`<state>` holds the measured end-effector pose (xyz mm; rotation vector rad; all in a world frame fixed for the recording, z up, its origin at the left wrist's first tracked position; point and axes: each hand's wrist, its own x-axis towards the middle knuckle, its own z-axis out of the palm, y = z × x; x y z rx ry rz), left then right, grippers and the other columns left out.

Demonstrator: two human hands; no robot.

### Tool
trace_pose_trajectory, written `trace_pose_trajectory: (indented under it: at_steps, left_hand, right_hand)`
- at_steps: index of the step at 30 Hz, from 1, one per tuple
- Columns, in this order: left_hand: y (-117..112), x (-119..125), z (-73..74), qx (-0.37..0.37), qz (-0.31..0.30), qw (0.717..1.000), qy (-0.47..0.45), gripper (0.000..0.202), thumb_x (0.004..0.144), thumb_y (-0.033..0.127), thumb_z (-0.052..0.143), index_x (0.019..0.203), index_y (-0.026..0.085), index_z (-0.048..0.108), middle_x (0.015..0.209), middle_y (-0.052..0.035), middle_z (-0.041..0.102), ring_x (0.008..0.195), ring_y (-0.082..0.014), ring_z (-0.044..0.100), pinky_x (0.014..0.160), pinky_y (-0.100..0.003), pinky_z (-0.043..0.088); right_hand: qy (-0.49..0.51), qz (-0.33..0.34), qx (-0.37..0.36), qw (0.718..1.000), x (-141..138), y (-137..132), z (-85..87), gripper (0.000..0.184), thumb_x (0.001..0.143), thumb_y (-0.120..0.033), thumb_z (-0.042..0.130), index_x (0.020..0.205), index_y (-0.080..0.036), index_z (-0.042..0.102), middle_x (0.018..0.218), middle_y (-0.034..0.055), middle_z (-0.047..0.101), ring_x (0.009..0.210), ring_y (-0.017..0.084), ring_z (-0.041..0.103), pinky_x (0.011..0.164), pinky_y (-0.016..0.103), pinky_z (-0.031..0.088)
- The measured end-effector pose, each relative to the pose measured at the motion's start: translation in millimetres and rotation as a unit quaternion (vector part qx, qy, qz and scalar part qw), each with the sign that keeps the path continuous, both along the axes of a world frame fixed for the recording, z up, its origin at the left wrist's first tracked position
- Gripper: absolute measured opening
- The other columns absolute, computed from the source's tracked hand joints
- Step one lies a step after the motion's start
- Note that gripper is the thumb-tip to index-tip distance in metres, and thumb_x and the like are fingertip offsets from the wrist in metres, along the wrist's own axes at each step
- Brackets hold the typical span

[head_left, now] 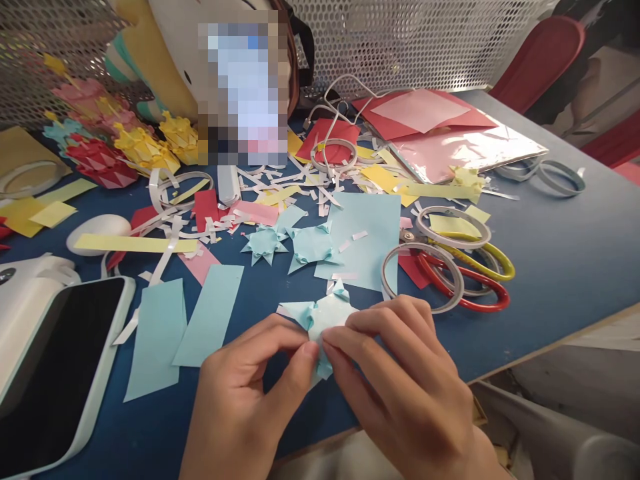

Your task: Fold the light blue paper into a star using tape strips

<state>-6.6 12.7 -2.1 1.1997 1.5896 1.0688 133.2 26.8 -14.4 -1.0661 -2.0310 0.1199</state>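
Note:
A light blue folded paper piece with curled points rests near the table's front edge. My left hand pinches its near edge between thumb and forefinger. From the other side my right hand pinches the same spot, fingers curled over the paper. Two finished light blue folded pieces lie just beyond, beside a light blue paper sheet. Two light blue paper strips lie to the left of my hands.
Red and yellow scissors and tape rolls lie right of the sheet. A phone lies at the left. White paper scraps, yellow strips, red and pink paper and colourful folded pieces cover the blue table.

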Motion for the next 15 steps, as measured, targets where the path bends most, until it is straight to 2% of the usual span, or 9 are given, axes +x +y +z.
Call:
trace_pose_trajectory:
  at_steps: [4,9,15]
  left_hand:
    - [-0.3,-2.5,1.9,-0.010,-0.010,0.999,0.033,0.026,0.077,0.032,0.062,0.053,0.023,0.056,0.056,0.0065,0.043,0.050,-0.0090,0.035,0.049,-0.019,0.034]
    - [1.3,-3.7,2.4,-0.030,-0.015,0.999,0.030,0.027,0.076,0.035,0.064,0.052,0.024,0.059,0.055,0.0058,0.041,0.050,-0.0092,0.034,0.048,-0.020,0.032]
    - [1.1,-3.6,1.2,-0.030,-0.014,0.999,0.031,0.029,0.078,0.035,0.063,0.052,0.023,0.059,0.054,0.0058,0.047,0.052,-0.0090,0.039,0.050,-0.020,0.032]
  right_hand:
    - [-0.025,0.038,-0.005,0.999,4.5,0.9,1.5,0.018,0.091,-0.005,0.052,0.084,-0.009,0.068,0.072,0.0071,0.063,0.066,0.017,0.047,0.064,0.034,0.038]
    - [-0.060,0.067,0.004,0.996,6.6,3.7,3.2,0.027,0.092,-0.005,0.046,0.075,-0.012,0.067,0.072,0.0088,0.064,0.066,0.019,0.047,0.062,0.035,0.038]
    - [-0.093,0.091,0.033,0.991,7.7,7.4,3.3,0.030,0.090,-0.003,0.047,0.067,-0.014,0.065,0.072,0.0095,0.064,0.069,0.020,0.049,0.064,0.035,0.042]
